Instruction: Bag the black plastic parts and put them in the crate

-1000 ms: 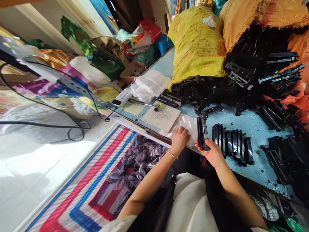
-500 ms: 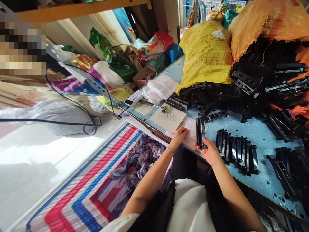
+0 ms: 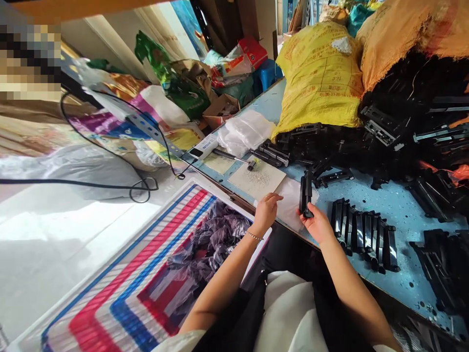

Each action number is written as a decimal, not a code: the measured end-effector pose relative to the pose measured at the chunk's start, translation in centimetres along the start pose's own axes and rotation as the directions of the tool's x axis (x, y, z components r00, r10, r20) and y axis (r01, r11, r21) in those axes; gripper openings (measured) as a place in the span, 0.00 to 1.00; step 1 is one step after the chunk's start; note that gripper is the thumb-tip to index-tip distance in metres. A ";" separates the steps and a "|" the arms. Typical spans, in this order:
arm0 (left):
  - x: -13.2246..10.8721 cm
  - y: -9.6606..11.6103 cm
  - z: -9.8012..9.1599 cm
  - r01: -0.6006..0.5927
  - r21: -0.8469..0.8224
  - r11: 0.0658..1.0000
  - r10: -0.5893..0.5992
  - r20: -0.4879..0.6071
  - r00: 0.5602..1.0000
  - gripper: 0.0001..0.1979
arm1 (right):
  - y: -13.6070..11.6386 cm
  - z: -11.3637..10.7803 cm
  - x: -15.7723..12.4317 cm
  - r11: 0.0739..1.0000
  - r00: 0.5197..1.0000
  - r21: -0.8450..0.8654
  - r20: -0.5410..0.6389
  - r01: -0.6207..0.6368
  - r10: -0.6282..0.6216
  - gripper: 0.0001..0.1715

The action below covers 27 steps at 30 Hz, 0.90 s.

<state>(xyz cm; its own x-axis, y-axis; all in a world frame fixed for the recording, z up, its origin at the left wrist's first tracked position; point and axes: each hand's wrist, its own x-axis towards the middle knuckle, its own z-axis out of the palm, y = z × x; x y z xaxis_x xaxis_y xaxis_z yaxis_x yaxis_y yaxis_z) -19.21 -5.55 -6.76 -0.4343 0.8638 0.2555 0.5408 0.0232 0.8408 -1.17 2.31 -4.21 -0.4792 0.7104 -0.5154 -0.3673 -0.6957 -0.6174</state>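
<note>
My right hand grips the near end of a long black plastic part that stands on the blue table. My left hand pinches the edge of a clear plastic bag lying flat on the table just left of that part. A ring shows on one finger and a bracelet on the left wrist. A row of several black parts lies side by side just right of my right hand.
A big heap of black parts spills from yellow and orange sacks at the back. A beige pad, a small hammer and folded clear bags lie left. A striped sack of bagged parts sits below the table edge.
The view has shifted slightly. My right hand has drawn the black part a little nearer to the bag, and my left hand has lifted its fingers at the bag's edge.
</note>
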 end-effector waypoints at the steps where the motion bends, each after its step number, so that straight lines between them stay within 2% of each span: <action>1: 0.0 0.1 -0.1 -0.046 0.050 0.998 0.046 -0.001 0.999 0.16 | -0.2 -0.2 -0.6 1.000 1.000 -0.015 0.008 0.026 -0.025 0.19; 4: 0.0 0.3 0.0 -0.121 0.135 0.983 0.117 0.039 0.992 0.17 | -1.3 -1.1 -3.2 0.996 0.995 -0.056 0.077 0.066 -0.061 0.19; 6: 0.0 0.3 0.3 -0.145 0.205 0.968 0.128 0.092 0.987 0.18 | -2.0 -1.8 -5.2 0.998 0.989 -0.069 0.144 -0.004 0.013 0.20; 8: 0.2 0.2 0.6 -0.142 0.241 0.960 0.115 0.122 0.986 0.20 | -2.2 -2.5 -6.7 0.989 0.964 -0.055 0.220 -0.138 0.147 0.23; 10: 0.4 0.1 0.8 -0.126 0.202 0.971 0.101 0.129 0.986 0.24 | -1.8 -3.0 -7.3 0.949 0.905 -0.023 0.297 -0.314 0.306 0.27; 12: 0.7 0.0 0.6 -0.108 0.138 0.985 0.091 0.122 0.988 0.27 | -0.8 -3.3 -7.0 0.874 0.819 0.015 0.360 -0.485 0.448 0.29; 14: 0.9 0.2 0.4 -0.100 0.107 0.989 0.088 0.118 0.989 0.28 | 0.2 -3.6 -6.1 0.805 0.754 0.064 0.401 -0.590 0.521 0.29; 17: 0.2 1.3 0.0 -0.194 0.110 0.975 0.176 0.155 0.972 0.28 | 1.0 -3.7 -4.4 0.782 0.734 0.108 0.444 -0.614 0.514 0.27; 19: -1.0 2.6 -0.1 -0.328 0.082 0.941 0.301 0.238 0.923 0.29 | 0.9 -3.6 -3.5 0.809 0.753 0.101 0.446 -0.579 0.484 0.25; 22: -3.3 4.8 -0.2 -0.468 -0.023 0.883 0.443 0.364 0.819 0.31 | 0.5 -3.2 -2.8 0.898 0.874 0.139 0.332 -0.418 0.355 0.19; 24: -4.4 5.8 -0.3 -0.461 -0.068 0.885 0.451 0.375 0.810 0.33 | 0.6 -2.8 -2.9 0.962 0.951 0.092 0.197 -0.259 0.237 0.17; 27: -4.9 6.2 0.2 -0.401 -0.074 0.913 0.396 0.395 0.829 0.37 | 1.5 -2.1 -3.8 0.982 0.995 -0.188 0.085 -0.026 0.043 0.15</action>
<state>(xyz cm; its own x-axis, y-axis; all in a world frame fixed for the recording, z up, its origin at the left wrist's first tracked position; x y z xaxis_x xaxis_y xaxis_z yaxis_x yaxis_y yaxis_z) -13.57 -9.59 -2.88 0.1385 0.9238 0.3568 0.6147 -0.3627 0.7005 1.80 -1.21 -4.48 -0.5604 0.6686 -0.4889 -0.1987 -0.6816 -0.7042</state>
